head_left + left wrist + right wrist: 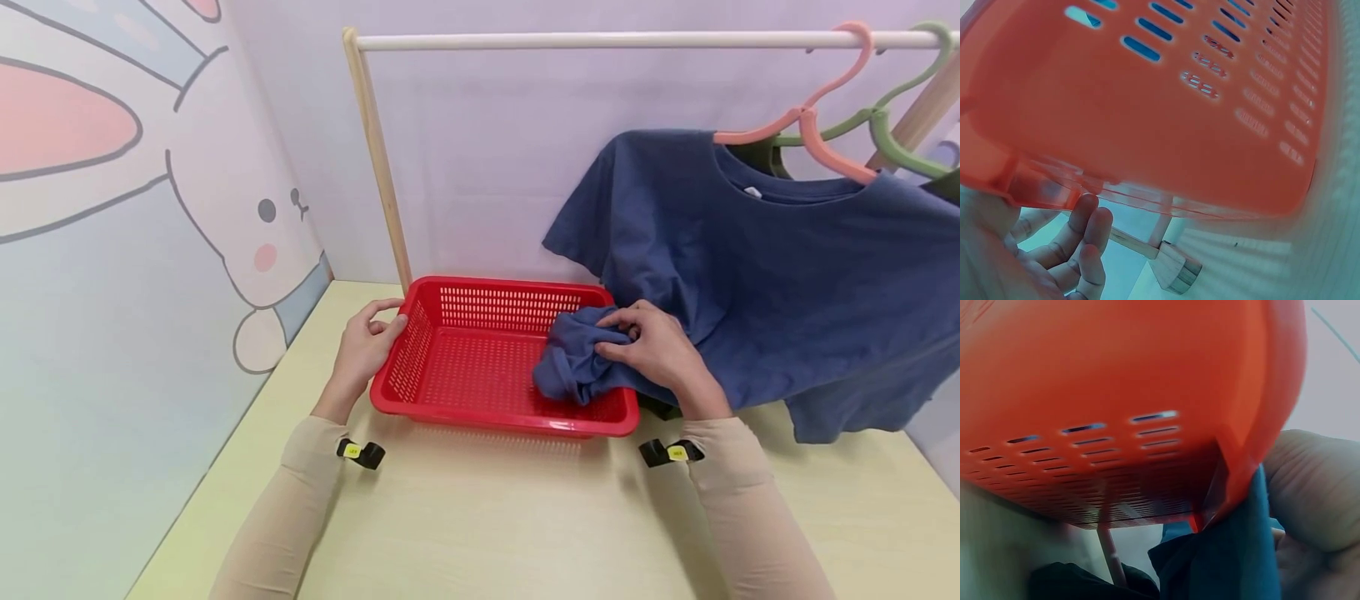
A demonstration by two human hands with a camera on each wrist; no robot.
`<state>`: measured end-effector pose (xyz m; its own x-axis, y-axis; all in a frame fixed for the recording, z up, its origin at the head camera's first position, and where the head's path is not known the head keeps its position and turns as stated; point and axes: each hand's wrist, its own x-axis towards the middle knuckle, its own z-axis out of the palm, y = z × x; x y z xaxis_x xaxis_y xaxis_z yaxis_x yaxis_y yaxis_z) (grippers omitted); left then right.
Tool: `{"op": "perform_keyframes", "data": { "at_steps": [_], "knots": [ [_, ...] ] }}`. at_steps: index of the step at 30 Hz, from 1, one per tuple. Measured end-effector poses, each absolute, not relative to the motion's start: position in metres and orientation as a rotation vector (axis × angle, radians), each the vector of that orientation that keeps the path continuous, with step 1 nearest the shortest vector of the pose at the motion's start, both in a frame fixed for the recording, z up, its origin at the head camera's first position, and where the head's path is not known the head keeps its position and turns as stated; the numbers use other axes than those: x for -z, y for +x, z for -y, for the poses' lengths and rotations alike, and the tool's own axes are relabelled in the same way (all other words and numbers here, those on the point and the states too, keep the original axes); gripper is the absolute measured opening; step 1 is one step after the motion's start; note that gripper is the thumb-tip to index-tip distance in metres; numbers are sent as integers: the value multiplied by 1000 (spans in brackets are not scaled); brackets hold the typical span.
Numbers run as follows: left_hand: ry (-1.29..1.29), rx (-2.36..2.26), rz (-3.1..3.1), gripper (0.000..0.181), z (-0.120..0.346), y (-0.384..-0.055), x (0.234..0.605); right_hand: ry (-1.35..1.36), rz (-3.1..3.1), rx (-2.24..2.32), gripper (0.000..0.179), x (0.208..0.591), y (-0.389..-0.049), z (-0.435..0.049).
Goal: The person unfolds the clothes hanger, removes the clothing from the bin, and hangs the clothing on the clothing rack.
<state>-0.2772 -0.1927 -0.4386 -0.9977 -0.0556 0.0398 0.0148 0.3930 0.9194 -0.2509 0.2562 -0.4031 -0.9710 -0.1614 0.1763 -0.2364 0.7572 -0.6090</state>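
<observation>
A red plastic basket (pixel 480 413) with slotted walls stands on the table. At its left rim my left hand (pixel 363 350) holds on, thumb over the edge; the left wrist view shows the curled fingers (pixel 1092 228) under the rim's outside. Bunched navy fabric (pixel 573 358) lies in the basket's right end and drapes over the right rim. My right hand (pixel 656 346) pinches this fabric between thumb and fingers. Beside it hangs a navy T-shirt (pixel 795 275) on a pink hanger (pixel 806 117); the hand hides where the bunched fabric meets the shirt.
A rack with a white rail (pixel 570 40) and wooden posts (pixel 378 158) stands behind the basket. A green hanger (pixel 888 133) hangs at the right end. Table surface (pixel 510 525) extends in front, and a wall with a rabbit picture (pixel 247 217) borders the left.
</observation>
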Motion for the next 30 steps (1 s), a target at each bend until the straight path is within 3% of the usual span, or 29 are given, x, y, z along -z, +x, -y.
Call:
{"op": "perform_keyframes", "data": {
  "at_steps": [11, 30],
  "knots": [
    [49, 1685, 2579, 48, 192, -278, 437, 372, 2719, -997, 13, 409, -254, -259],
    [43, 1691, 2571, 49, 192, -278, 439, 157, 2613, -987, 17, 370, -233, -267]
  ]
}}
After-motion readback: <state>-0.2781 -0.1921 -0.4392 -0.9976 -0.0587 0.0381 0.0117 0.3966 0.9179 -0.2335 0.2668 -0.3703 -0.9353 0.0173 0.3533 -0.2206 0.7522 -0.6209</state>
